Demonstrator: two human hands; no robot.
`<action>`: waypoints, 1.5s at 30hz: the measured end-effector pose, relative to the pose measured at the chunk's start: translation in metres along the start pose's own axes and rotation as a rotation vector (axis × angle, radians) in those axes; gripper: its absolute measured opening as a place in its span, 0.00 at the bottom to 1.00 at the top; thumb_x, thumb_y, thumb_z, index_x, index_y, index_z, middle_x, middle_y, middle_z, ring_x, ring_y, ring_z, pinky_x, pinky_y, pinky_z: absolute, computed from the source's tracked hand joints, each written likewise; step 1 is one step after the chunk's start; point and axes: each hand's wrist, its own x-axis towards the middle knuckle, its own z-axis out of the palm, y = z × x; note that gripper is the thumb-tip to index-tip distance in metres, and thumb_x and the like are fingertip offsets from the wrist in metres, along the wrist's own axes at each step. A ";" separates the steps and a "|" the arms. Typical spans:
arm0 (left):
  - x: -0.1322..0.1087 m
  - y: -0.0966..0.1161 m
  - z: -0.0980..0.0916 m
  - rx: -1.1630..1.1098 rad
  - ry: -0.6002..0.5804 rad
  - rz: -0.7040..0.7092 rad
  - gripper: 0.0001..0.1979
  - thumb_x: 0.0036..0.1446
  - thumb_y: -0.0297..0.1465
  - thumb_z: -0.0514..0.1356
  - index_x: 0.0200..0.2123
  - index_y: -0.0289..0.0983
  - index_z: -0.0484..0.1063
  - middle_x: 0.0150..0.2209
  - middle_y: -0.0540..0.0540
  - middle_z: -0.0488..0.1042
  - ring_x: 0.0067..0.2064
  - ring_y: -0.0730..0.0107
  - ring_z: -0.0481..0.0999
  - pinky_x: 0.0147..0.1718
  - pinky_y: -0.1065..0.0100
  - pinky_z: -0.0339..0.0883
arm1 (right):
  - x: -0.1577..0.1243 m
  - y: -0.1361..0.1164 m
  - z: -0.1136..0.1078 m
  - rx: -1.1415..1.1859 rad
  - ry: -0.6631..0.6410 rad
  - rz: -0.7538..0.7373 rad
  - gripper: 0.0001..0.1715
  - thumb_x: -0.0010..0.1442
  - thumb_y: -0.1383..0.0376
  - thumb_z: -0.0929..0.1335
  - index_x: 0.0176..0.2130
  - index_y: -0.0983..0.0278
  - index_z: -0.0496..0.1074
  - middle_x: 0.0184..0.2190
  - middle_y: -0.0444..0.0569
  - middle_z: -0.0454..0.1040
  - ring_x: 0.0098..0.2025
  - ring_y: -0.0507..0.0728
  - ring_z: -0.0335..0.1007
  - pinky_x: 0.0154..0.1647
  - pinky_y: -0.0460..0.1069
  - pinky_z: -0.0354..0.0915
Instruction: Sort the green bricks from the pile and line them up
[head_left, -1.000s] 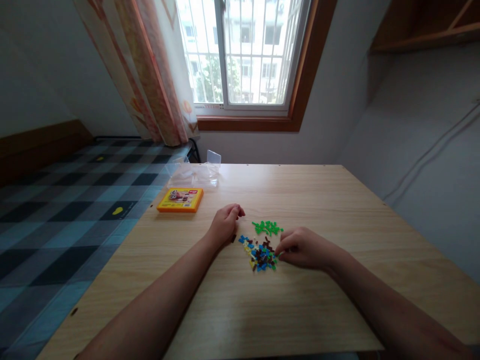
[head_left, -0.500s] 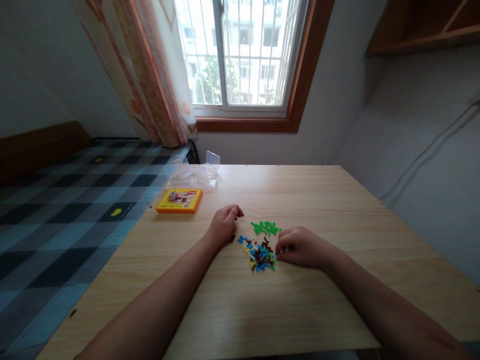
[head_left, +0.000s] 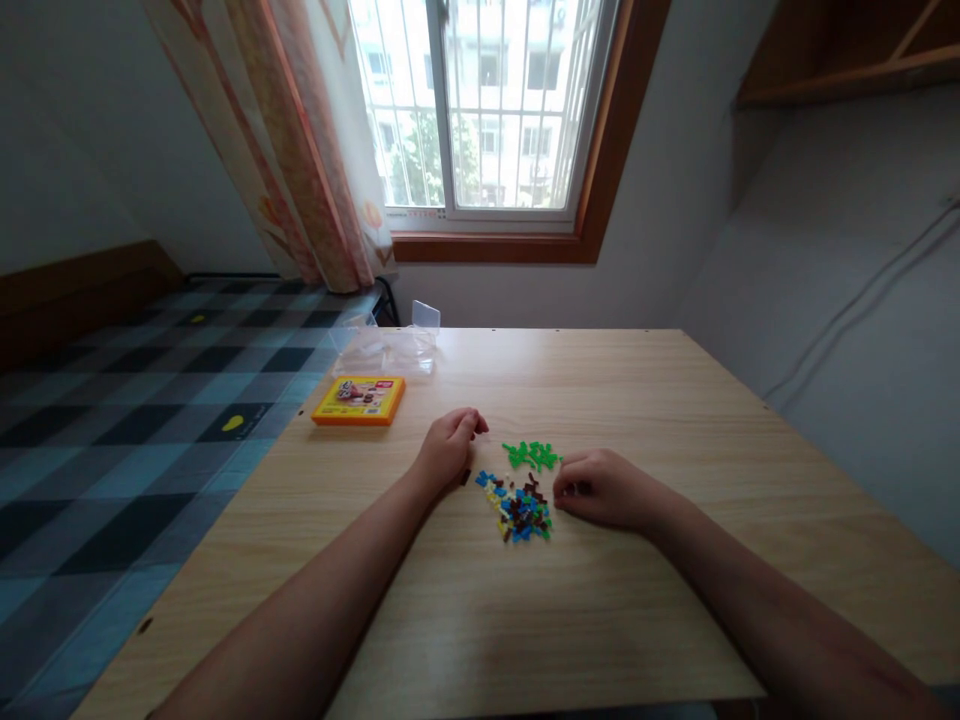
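Observation:
My left hand (head_left: 450, 443) rests on the table left of the small pieces, its fingers curled together. Whatever it may hold is hidden. Beside its wrist lies a dark brown piece (head_left: 466, 477). At the right edge of the pieces is my right hand (head_left: 600, 487), fingers bent in and thumb drawn toward them. Anything between those fingertips is too small to make out. Between the hands lies a mixed pile of small plastic bricks (head_left: 523, 515) in blue, brown, yellow and green. Just behind it is a separate group of green bricks (head_left: 531, 455).
An orange and yellow box (head_left: 358, 401) lies at the table's left side. Behind it stands clear plastic packaging (head_left: 386, 352). The wooden table (head_left: 600, 390) meets a bed with a checked cover (head_left: 150, 450) on the left. A window (head_left: 510, 110) is ahead.
My right hand has shifted slightly up and right, away from the mixed pile's edge. My left hand and the bricks look the same.

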 end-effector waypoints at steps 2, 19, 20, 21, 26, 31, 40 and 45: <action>0.000 0.000 0.000 -0.009 -0.001 -0.002 0.21 0.61 0.43 0.48 0.26 0.39 0.72 0.28 0.45 0.75 0.34 0.62 0.74 0.37 0.63 0.67 | 0.001 0.003 0.001 -0.043 0.046 0.034 0.06 0.60 0.69 0.70 0.33 0.62 0.79 0.29 0.46 0.76 0.29 0.50 0.68 0.31 0.44 0.59; 0.000 0.000 0.000 -0.012 0.004 0.003 0.21 0.60 0.43 0.48 0.26 0.38 0.72 0.28 0.46 0.74 0.33 0.63 0.72 0.36 0.63 0.66 | -0.007 0.011 -0.007 0.072 0.153 0.088 0.06 0.61 0.68 0.70 0.35 0.62 0.81 0.25 0.45 0.73 0.26 0.49 0.64 0.29 0.44 0.57; 0.000 0.001 0.001 -0.015 0.004 0.002 0.21 0.60 0.43 0.48 0.26 0.38 0.72 0.28 0.46 0.74 0.33 0.63 0.72 0.36 0.63 0.66 | -0.007 0.008 -0.006 0.100 0.117 0.077 0.06 0.60 0.68 0.71 0.34 0.63 0.81 0.25 0.45 0.72 0.25 0.48 0.63 0.27 0.44 0.56; -0.001 0.001 0.001 -0.017 0.003 0.001 0.21 0.60 0.43 0.48 0.26 0.38 0.72 0.27 0.46 0.74 0.32 0.63 0.72 0.35 0.63 0.66 | -0.006 0.006 -0.005 0.126 0.081 0.061 0.06 0.59 0.68 0.71 0.34 0.63 0.81 0.24 0.45 0.72 0.25 0.48 0.62 0.26 0.44 0.55; -0.002 0.003 0.001 -0.020 0.002 0.004 0.21 0.60 0.43 0.48 0.26 0.38 0.72 0.27 0.46 0.74 0.32 0.63 0.72 0.35 0.63 0.66 | -0.004 -0.009 -0.003 0.210 -0.027 -0.016 0.05 0.55 0.69 0.72 0.33 0.63 0.82 0.24 0.45 0.70 0.26 0.48 0.64 0.26 0.43 0.56; -0.002 0.002 0.000 -0.003 0.000 0.009 0.21 0.61 0.43 0.48 0.26 0.38 0.72 0.27 0.46 0.74 0.34 0.63 0.73 0.37 0.63 0.66 | -0.004 -0.018 -0.002 0.167 -0.099 -0.037 0.04 0.57 0.64 0.74 0.34 0.62 0.81 0.26 0.44 0.71 0.27 0.48 0.65 0.29 0.43 0.58; -0.001 0.005 0.000 -0.017 0.000 0.002 0.20 0.61 0.43 0.49 0.26 0.38 0.72 0.27 0.46 0.74 0.33 0.63 0.73 0.36 0.64 0.67 | 0.000 -0.027 0.005 -0.013 -0.073 -0.048 0.09 0.56 0.61 0.75 0.31 0.63 0.75 0.27 0.42 0.73 0.27 0.48 0.64 0.29 0.44 0.54; -0.001 0.005 0.000 -0.029 -0.004 0.008 0.20 0.61 0.43 0.49 0.26 0.38 0.72 0.27 0.46 0.74 0.32 0.64 0.72 0.36 0.63 0.67 | 0.001 -0.026 0.005 -0.037 -0.077 -0.020 0.09 0.56 0.63 0.75 0.29 0.64 0.74 0.26 0.41 0.73 0.27 0.48 0.64 0.30 0.43 0.54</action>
